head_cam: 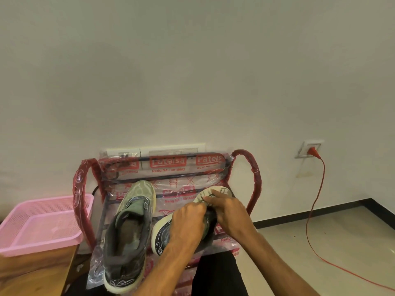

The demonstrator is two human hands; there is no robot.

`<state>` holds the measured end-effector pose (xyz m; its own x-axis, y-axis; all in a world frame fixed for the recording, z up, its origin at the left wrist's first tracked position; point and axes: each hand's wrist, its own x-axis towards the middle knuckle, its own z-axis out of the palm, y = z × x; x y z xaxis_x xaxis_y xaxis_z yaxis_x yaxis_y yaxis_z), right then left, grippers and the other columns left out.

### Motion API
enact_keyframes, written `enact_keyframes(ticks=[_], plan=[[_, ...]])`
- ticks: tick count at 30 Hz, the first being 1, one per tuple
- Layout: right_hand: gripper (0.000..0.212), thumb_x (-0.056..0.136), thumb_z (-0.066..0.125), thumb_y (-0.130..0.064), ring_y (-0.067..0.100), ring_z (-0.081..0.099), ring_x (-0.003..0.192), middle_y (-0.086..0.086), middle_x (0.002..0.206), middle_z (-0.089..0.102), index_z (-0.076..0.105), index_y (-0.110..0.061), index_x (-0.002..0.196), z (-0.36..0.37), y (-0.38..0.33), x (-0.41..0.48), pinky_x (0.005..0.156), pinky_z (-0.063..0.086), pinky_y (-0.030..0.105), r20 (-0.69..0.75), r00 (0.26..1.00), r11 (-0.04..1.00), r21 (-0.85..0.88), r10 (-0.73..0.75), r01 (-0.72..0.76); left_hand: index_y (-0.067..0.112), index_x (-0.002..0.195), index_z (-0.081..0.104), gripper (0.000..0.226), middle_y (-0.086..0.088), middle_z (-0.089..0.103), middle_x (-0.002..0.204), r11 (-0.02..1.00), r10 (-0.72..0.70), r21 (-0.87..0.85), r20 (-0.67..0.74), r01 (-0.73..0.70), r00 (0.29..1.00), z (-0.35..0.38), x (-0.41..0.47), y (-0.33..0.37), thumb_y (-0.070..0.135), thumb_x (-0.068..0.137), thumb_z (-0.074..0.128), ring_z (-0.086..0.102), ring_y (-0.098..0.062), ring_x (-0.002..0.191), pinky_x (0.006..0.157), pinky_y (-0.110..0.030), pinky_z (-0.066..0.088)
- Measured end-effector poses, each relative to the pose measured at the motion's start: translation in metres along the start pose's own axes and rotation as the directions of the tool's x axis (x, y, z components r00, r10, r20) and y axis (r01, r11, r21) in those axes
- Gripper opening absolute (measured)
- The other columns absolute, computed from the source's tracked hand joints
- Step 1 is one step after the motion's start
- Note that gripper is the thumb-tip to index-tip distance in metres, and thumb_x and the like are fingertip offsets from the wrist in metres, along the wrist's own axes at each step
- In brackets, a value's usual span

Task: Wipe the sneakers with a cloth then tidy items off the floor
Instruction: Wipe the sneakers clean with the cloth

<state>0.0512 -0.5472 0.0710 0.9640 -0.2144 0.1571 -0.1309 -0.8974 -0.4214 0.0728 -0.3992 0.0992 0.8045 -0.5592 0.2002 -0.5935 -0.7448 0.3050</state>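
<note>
Seated with my black-trousered knee at the frame's lower edge, I work over a plastic-wrapped rack that carries both shoes. The green-grey sneaker stands upright on the left, its toe pointing at the wall. The second sneaker lies tipped on its side, pale sole rim showing. My left hand grips its middle, fingers curled tight. My right hand pinches the toe end with fingertips closed narrow. Whether a cloth sits under them I cannot tell. A pink mesh basket rests on a wooden surface at left. Farther right, a red cord runs up to a wall socket.
</note>
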Motion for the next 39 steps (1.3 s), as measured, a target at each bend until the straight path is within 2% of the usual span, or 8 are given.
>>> enact_keyframes(ticks=[5,14,17,20,25,31,35,39], plan=[[0.039,0.097,0.056,-0.019,0.021,0.045,0.134,-0.004,0.149,0.044,0.057,-0.032,0.134,-0.004,0.023,0.006,0.110,0.039,0.037,-0.022,0.998,0.995,-0.070,0.064,-0.065,0.021,0.127,0.056,0.034,-0.003,0.063,0.117,0.999,0.031,-0.004,-0.006,-0.031,0.999,0.002,-0.003,0.005,0.010,0.095,0.049,0.061,-0.020,0.104,0.083,-0.031,0.047],[0.043,0.096,0.052,-0.007,0.023,0.053,0.125,0.001,0.143,0.052,0.057,-0.026,0.134,-0.001,0.012,0.015,0.102,0.048,0.039,-0.138,0.980,0.989,-0.021,0.144,-0.148,0.031,0.127,0.059,0.040,-0.003,0.066,0.117,0.996,0.085,-0.044,0.099,-0.081,0.991,-0.002,-0.007,-0.006,0.011,0.092,0.053,0.062,-0.023,0.105,0.089,-0.035,0.047],[0.040,0.097,0.050,-0.009,0.024,0.048,0.131,0.000,0.146,0.047,0.059,-0.026,0.132,0.000,0.001,0.001,0.107,0.043,0.042,-0.068,0.995,0.997,0.008,0.071,-0.070,0.030,0.126,0.060,0.039,-0.005,0.067,0.112,0.997,0.079,-0.004,0.104,-0.079,0.991,-0.001,-0.005,-0.006,0.010,0.092,0.052,0.062,-0.025,0.102,0.085,-0.035,0.048],[0.042,0.097,0.053,-0.013,0.023,0.037,0.139,-0.003,0.152,0.040,0.057,-0.031,0.134,0.001,0.006,-0.011,0.110,0.039,0.044,0.030,0.999,0.993,-0.115,-0.026,0.029,0.030,0.125,0.060,0.038,-0.004,0.067,0.112,0.995,0.097,-0.005,0.106,-0.097,0.990,0.000,-0.006,-0.005,0.011,0.093,0.052,0.062,-0.025,0.102,0.084,-0.035,0.048],[0.044,0.097,0.056,-0.017,0.024,0.042,0.136,0.001,0.152,0.040,0.052,-0.030,0.139,-0.013,0.018,-0.009,0.109,0.040,0.042,-0.020,0.995,0.973,-0.207,0.098,-0.100,0.024,0.123,0.060,0.035,-0.004,0.064,0.115,0.991,0.120,0.047,0.141,-0.128,0.983,0.007,-0.010,0.001,0.012,0.091,0.055,0.059,-0.024,0.105,0.084,-0.035,0.046],[0.040,0.098,0.052,-0.016,0.024,0.040,0.137,-0.006,0.152,0.040,0.058,-0.035,0.132,-0.004,0.011,-0.019,0.110,0.039,0.040,0.092,0.996,0.983,-0.177,-0.023,0.039,0.030,0.125,0.061,0.039,-0.001,0.064,0.112,0.996,0.090,0.011,0.151,-0.093,0.984,0.005,-0.007,-0.003,0.015,0.089,0.057,0.060,-0.023,0.103,0.082,-0.033,0.045],[0.047,0.096,0.057,-0.016,0.022,0.041,0.136,-0.001,0.152,0.039,0.050,-0.032,0.140,-0.008,0.013,-0.009,0.107,0.040,0.039,0.004,0.998,0.966,-0.248,0.069,-0.065,0.030,0.128,0.059,0.043,-0.003,0.066,0.113,0.998,0.069,-0.016,0.129,-0.068,0.989,0.003,-0.007,-0.004,0.008,0.092,0.052,0.061,-0.022,0.103,0.085,-0.033,0.046],[0.045,0.096,0.055,-0.011,0.023,0.052,0.126,-0.001,0.144,0.049,0.054,-0.030,0.137,-0.003,0.008,-0.001,0.099,0.048,0.039,-0.081,0.988,0.974,-0.174,0.135,-0.147,0.031,0.129,0.059,0.044,-0.002,0.068,0.112,0.996,0.046,-0.080,0.078,-0.039,0.996,-0.002,-0.006,-0.006,0.007,0.094,0.049,0.063,-0.020,0.103,0.089,-0.031,0.047]])
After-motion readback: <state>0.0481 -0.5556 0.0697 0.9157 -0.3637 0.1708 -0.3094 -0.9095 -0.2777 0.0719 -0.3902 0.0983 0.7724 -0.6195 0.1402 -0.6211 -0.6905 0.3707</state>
